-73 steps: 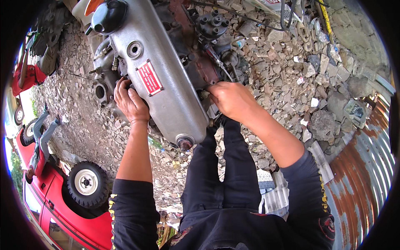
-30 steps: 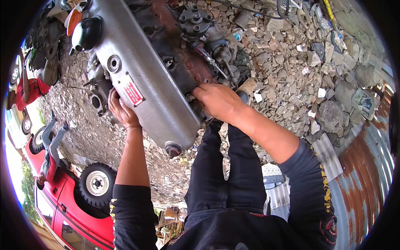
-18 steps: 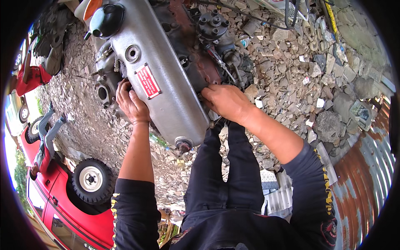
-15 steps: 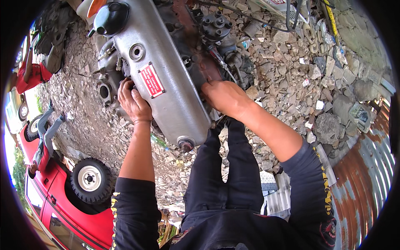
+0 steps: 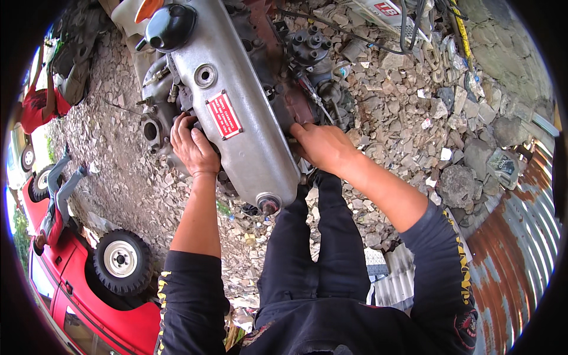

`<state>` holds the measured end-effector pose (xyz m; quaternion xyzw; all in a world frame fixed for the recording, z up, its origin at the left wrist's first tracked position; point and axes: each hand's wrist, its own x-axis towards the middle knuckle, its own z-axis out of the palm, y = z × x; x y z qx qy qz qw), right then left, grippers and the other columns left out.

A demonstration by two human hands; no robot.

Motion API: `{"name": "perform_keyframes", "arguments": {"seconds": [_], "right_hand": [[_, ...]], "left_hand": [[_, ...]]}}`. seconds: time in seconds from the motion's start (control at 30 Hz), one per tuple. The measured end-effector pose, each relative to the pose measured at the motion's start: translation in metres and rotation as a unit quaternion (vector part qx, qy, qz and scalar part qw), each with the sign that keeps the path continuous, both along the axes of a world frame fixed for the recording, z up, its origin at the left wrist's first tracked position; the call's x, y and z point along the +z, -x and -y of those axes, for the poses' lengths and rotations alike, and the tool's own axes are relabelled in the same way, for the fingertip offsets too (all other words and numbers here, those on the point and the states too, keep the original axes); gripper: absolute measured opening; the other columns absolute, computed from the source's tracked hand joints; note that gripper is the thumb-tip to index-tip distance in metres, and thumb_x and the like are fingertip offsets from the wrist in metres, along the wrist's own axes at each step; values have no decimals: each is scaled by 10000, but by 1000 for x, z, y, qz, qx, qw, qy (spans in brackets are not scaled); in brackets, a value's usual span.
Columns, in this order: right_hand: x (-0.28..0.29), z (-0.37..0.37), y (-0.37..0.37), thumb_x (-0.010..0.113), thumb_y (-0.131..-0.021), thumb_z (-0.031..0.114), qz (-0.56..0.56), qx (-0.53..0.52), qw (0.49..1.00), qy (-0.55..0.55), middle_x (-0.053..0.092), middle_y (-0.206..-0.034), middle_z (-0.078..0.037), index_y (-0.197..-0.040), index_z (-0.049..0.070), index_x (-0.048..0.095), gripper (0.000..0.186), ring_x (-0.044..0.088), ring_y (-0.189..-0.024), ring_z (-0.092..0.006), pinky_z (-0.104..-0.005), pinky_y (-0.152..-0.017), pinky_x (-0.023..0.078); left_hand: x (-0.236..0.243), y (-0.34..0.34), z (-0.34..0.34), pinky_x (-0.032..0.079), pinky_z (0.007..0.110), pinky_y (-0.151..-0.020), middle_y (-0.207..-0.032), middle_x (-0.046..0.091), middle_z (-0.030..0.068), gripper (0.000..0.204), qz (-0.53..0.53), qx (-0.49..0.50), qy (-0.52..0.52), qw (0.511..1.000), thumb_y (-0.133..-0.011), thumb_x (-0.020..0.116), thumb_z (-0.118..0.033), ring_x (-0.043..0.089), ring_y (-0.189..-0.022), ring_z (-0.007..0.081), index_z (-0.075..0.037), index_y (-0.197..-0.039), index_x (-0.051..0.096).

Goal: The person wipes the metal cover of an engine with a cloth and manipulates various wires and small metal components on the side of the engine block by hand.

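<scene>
A silver valve cover [image 5: 251, 157] with a red label [image 5: 224, 115] lies lengthwise on top of an engine [image 5: 275, 65]. At its far end is a black cap [image 5: 171, 28]. My left hand [image 5: 194, 148] curls around the cover's left edge, thumb against its side, some fingertips hidden. On the opposite side, my right hand [image 5: 324, 147] is closed beside the reddish-brown engine part below the cover. Whatever its fingers pinch is hidden. Just beyond that hand stands a distributor [image 5: 310, 47] with several terminals.
Broken stones [image 5: 408, 112] cover the ground. To the left are a red vehicle [image 5: 112, 313] with a large tyre [image 5: 122, 260] and other people [image 5: 44, 106]. Rusty corrugated sheet [image 5: 509, 248] stands at right. A white crate [image 5: 390, 15] and dark cable [image 5: 349, 35] lie beyond the engine.
The view has shifted slightly, so the engine appears a little farther right. Both hands keep nearly the same places on either side of the cover; the right hand's fingers have shifted slightly.
</scene>
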<state>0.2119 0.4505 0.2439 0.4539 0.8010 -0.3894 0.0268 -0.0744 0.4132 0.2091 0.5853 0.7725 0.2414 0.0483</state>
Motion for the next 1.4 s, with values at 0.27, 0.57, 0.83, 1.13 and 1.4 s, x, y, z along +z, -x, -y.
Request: {"name": "perform_keyframes", "arguments": {"seconds": [0.27,0.57,0.83,1.13,1.4], "right_hand": [[-16,3,-2,622,-857,155,21,28,999,18,646,-877,-179,-994,45,568,184,649,-785,-390,-479,-675,529],[-13,-1,-4,615,-867,198,27,36,999,26,643,-928,-177,-1029,48,554,229,643,-845,-393,-486,-705,520],[-8,1,-7,602,-889,236,-48,19,997,-54,649,-899,-163,-985,53,579,208,648,-796,-378,-473,-664,522],[5,-3,-4,627,-849,169,-36,2,999,-13,643,-889,-143,-976,57,569,179,640,-807,-379,-471,-671,519],[4,-7,4,640,-816,114,-28,32,999,-25,623,-878,-141,-982,48,564,194,634,-803,-382,-471,-678,517]], "left_hand": [[1,-3,-2,283,466,-1063,-1291,536,152,364,-3,-2,4,1000,-907,381,-283,435,-1243,348,-54,-1115,573],[2,-5,-2,286,460,-1061,-1296,538,132,346,1,-2,2,1000,-914,390,-278,428,-1255,340,-60,-1115,569],[5,-7,-1,291,441,-1064,-1277,550,157,377,-20,7,13,1000,-918,371,-279,456,-1234,336,-35,-1130,564],[5,-6,-1,284,456,-1059,-1304,533,125,339,-2,7,11,1000,-912,392,-275,425,-1260,335,-63,-1105,572],[4,-4,1,282,457,-1060,-1302,533,122,333,-7,8,9,1000,-908,396,-267,425,-1257,335,-69,-1110,572]]}}
